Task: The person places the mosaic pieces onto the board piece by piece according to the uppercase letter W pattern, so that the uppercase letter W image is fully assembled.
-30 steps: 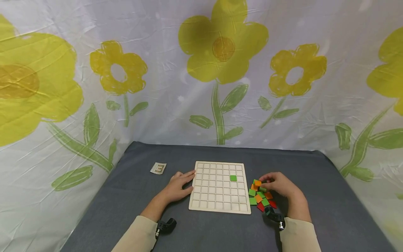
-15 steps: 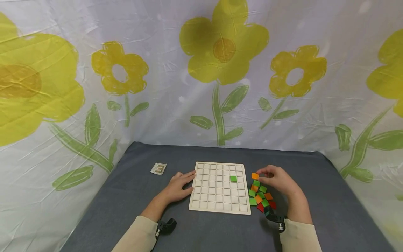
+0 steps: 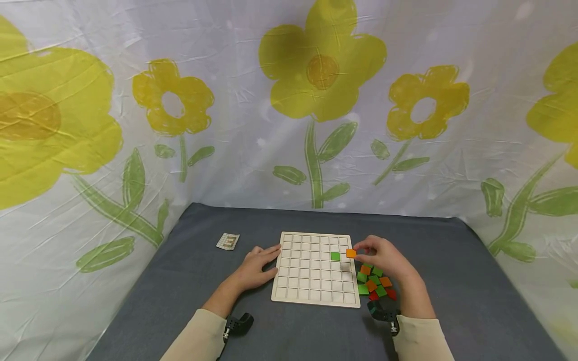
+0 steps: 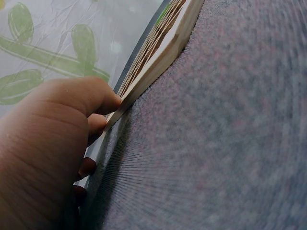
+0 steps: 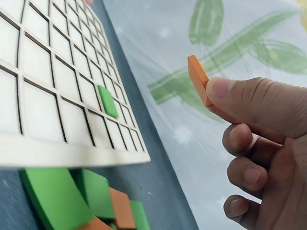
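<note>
My right hand (image 3: 384, 256) pinches an orange square tile (image 5: 198, 80) between thumb and fingers, held above the right edge of a pale wooden grid board (image 3: 311, 303). One green tile (image 3: 335, 256) sits in a cell of that board, left of the held tile. Along the board's left edge my left hand (image 3: 255, 268) rests, thumb and fingertips touching the rim (image 4: 148, 72) with fingers fairly straight. A pile of green, orange and red tiles (image 3: 374, 280) lies right of the board, below my right hand.
A small printed card (image 3: 228, 241) lies on the dark cloth-covered table (image 3: 316, 333), beyond my left hand. Behind the table hangs a pale curtain (image 3: 244, 150) with yellow flowers. Each wrist wears a black camera mount (image 3: 239, 323).
My right hand has lifted the orange tile off the pile and carried it left to the board's right edge. The left hand stays in place on the board.
</note>
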### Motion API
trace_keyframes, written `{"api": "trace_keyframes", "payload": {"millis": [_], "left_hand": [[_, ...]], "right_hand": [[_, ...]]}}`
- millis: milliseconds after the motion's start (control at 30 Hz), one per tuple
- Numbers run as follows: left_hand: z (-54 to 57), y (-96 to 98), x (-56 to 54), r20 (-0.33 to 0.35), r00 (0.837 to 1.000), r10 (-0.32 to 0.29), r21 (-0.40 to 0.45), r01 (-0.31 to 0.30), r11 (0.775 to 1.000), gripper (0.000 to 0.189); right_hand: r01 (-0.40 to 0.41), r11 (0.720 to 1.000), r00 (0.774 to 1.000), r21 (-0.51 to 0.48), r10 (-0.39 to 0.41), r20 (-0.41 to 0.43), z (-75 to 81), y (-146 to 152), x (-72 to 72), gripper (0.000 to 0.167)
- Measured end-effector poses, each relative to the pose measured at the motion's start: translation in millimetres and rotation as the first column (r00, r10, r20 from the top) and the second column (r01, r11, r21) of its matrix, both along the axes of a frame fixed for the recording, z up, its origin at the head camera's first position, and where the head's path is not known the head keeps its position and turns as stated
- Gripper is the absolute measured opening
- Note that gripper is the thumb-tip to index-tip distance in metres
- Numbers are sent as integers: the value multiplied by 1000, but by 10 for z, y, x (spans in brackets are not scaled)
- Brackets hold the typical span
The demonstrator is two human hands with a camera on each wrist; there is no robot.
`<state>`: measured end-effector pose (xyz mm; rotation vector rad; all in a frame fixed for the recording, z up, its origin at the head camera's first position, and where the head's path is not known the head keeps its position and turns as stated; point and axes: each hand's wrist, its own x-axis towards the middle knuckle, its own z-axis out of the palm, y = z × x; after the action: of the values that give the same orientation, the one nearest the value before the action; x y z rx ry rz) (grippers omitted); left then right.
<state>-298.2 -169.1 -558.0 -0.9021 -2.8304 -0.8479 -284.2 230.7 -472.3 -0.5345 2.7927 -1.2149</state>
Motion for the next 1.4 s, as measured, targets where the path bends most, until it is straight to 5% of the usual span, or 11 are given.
{"api": "trace_keyframes", "payload": {"millis": [1033, 1400], "left_hand": [[28, -4, 17, -2, 1000, -4, 0, 4, 1000, 57], [0, -2, 0, 7, 1000, 10, -10, -10, 1000, 57]], "right_hand": [[-26, 995, 998, 100, 20, 59, -382, -410, -84, 13], [40, 989, 997, 144, -49, 59, -389, -459, -116, 11]]}}
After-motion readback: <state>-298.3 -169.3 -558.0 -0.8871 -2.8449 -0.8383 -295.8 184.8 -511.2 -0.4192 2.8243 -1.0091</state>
